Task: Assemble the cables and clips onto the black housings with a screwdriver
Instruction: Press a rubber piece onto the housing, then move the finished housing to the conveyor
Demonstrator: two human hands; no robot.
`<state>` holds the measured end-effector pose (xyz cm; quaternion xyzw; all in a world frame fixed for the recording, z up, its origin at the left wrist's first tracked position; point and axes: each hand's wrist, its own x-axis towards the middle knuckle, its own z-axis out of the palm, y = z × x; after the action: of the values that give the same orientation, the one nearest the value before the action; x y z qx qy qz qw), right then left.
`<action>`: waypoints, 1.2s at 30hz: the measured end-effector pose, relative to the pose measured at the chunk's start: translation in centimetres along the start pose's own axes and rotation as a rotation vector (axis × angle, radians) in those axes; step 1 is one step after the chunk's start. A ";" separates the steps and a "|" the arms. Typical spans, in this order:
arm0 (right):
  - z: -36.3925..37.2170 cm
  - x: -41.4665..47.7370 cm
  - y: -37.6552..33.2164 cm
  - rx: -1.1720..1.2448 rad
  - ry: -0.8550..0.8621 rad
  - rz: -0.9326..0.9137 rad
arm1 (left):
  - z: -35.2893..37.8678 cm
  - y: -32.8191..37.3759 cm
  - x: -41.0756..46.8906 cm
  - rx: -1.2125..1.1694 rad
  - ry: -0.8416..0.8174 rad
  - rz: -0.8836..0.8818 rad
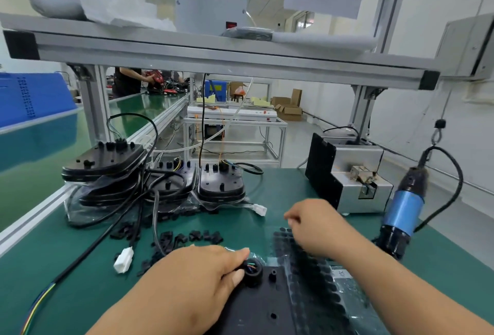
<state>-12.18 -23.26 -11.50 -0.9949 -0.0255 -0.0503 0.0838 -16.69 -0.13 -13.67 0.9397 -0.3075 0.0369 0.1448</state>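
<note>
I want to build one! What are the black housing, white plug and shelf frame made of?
Black housing: probably matt moulded plastic, with moulded posts. White plug: likely smooth plastic, slightly shiny. Shelf frame: seemingly aluminium, silvery with grooved profiles.

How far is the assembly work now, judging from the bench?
Done, it seems: stacked housings with cables stand at the back. In hand: the left hand pinches a wired grommet on the near housing; the right hand reaches over a sheet of black parts, its grip blurred. Left: loose clips lie on the mat, and the screwdriver hangs untouched.
</note>
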 end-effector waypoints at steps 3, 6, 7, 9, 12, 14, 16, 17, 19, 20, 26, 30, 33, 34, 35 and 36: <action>1.6 1.2 0.0 -0.118 -0.107 0.056 | 0.0 0.3 0.0 0.029 -0.037 -0.015; 2.9 1.1 0.0 -0.145 -0.108 0.081 | 0.1 0.6 0.2 0.037 -0.076 -0.059; 3.3 1.0 0.0 -0.147 -0.106 0.083 | -0.1 0.7 0.3 0.036 -0.091 -0.067; 3.9 0.7 0.0 -0.152 -0.114 0.059 | -0.8 0.8 0.4 -0.001 -0.147 -0.089; 4.3 0.5 0.1 -0.079 -0.144 0.049 | -2.3 0.3 2.5 -0.251 -0.211 -0.170; 4.4 0.5 0.3 -0.026 -0.156 0.048 | -2.7 1.1 5.1 -0.542 -0.190 -0.259; 4.4 0.3 0.4 0.020 -0.170 0.047 | -1.8 2.3 8.1 -0.750 -0.125 -0.415; 4.4 0.2 0.5 0.052 -0.173 0.049 | -1.2 2.9 9.4 -0.856 -0.114 -0.526; 4.6 0.1 0.8 0.096 -0.167 0.044 | -0.2 3.5 11.6 -1.066 -0.144 -0.687; 4.6 0.0 1.0 0.112 -0.160 0.037 | 0.1 3.6 12.3 -1.123 -0.160 -0.746; 4.9 0.0 1.2 0.182 -0.067 0.008 | 1.3 2.6 13.3 -1.259 -0.209 -0.903; 4.8 0.0 0.9 0.196 0.035 -0.015 | 1.8 2.8 13.4 -1.170 -0.147 -0.802; 4.6 -0.1 0.8 0.182 0.232 -0.012 | 1.6 2.8 13.2 -1.259 -0.147 -0.815; 4.3 -0.1 0.6 0.196 0.304 -0.017 | 1.6 2.5 13.0 -1.295 -0.141 -0.821; 4.0 -0.2 0.3 0.210 0.348 -0.023 | 1.7 2.1 12.9 -1.327 -0.135 -0.819; 3.8 -0.3 0.0 0.217 0.360 -0.033 | 1.6 1.7 12.7 -1.355 -0.134 -0.807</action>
<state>-12.14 -22.63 -15.27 -0.9545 -0.0316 -0.2254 0.1928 -7.43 -9.13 -12.78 0.6861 0.0934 -0.2703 0.6689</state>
